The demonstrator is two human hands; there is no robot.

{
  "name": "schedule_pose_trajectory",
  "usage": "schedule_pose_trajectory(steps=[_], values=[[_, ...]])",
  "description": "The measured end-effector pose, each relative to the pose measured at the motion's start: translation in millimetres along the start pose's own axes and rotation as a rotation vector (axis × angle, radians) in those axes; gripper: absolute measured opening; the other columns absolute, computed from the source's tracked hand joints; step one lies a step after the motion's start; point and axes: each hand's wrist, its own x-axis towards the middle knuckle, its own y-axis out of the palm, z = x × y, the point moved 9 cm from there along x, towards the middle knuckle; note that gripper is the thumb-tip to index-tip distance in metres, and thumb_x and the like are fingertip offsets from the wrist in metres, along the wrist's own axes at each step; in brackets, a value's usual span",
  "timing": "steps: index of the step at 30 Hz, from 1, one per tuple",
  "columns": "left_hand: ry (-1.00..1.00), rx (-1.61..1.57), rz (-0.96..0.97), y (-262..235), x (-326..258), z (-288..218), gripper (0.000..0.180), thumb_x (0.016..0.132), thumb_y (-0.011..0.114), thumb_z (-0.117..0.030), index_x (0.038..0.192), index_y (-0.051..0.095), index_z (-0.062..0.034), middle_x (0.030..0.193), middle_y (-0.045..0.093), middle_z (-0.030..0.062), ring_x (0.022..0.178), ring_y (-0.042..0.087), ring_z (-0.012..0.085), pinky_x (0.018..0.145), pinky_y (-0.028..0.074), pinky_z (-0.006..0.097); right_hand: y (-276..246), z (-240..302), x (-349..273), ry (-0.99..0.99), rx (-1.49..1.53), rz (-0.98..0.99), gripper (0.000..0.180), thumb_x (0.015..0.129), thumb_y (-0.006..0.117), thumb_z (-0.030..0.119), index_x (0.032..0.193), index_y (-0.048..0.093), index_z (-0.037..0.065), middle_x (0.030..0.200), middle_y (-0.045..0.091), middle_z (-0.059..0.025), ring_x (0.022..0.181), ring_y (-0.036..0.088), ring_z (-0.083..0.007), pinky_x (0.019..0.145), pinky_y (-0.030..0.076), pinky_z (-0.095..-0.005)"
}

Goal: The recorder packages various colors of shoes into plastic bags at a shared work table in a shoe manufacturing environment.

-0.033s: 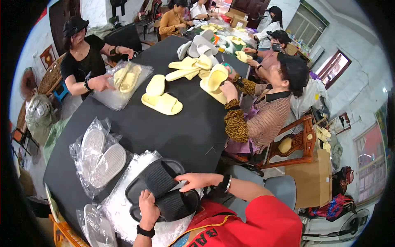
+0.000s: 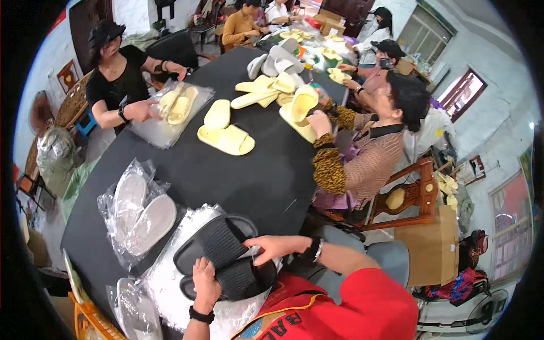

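A pair of black slippers [image 2: 221, 242] with ribbed straps lies side by side in front of me, on a stack of clear plastic bags [image 2: 165, 283]. My left hand [image 2: 205, 283] grips the nearer slipper at its strap, fingers curled over the edge. From the right, my right hand [image 2: 277, 247] holds the pair near the strap openings, with index finger and thumb apart around the straps' edges. My palms' undersides are hidden. Left of the stack, a pair of grey slippers [image 2: 150, 224] lies soles up in a clear bag; another bagged grey pair [image 2: 135, 311] is nearer me.
Across the black table [image 2: 243, 184], yellow slippers [image 2: 226, 139] lie loose, with grey ones [image 2: 281, 59] farther back. A co-worker [image 2: 122, 73] at the left handles a bagged yellow pair; another co-worker [image 2: 368, 147] at the right holds yellow slippers. A wooden chair [image 2: 411, 195] stands at right.
The whole view has shifted slightly. Both my hands stay on the black slippers, which look barely moved. The left co-worker's hand has moved slightly at the bagged yellow pair.
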Motion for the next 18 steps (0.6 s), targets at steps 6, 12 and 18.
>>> schedule_pose_trajectory(steps=[6,12,18], values=[[-0.092,-0.101,-0.068,-18.2,21.7,3.8,0.027,0.057,0.053,0.01,0.083,0.051,0.0024,0.09,0.048,0.0177,0.087,0.045,0.0365,0.074,0.038,0.04,-33.9,5.6,6.2,-0.03,-0.189,-0.211,0.044,0.068,0.063,0.011,0.106,0.045,-0.001,0.1,0.056,-0.0145,0.095,0.053,-0.0204,0.081,0.041,-0.031],[-0.524,-0.291,-0.428,-68.2,-40.4,53.0,0.027,0.075,0.056,0.002,0.101,0.054,-0.0038,0.101,0.051,0.011,0.09,0.049,0.0211,0.073,0.041,0.03,-144.5,-10.6,-4.5,-0.042,0.146,-0.652,0.053,0.074,0.064,0.016,0.118,0.039,0.002,0.107,0.051,-0.0134,0.1,0.049,-0.0222,0.084,0.04,-0.0318],[-0.4,0.074,-0.047,-6.4,-76.1,58.8,0.035,0.07,0.063,-0.008,0.104,0.055,-0.0094,0.11,0.05,0.0125,0.104,0.043,0.0312,0.086,0.034,0.041,-191.4,0.7,9.1,0.068,-0.063,-0.964,0.062,0.084,0.056,0.023,0.133,0.025,0.004,0.133,0.032,-0.0243,0.11,0.046,-0.0296,0.088,0.04,-0.0339]])
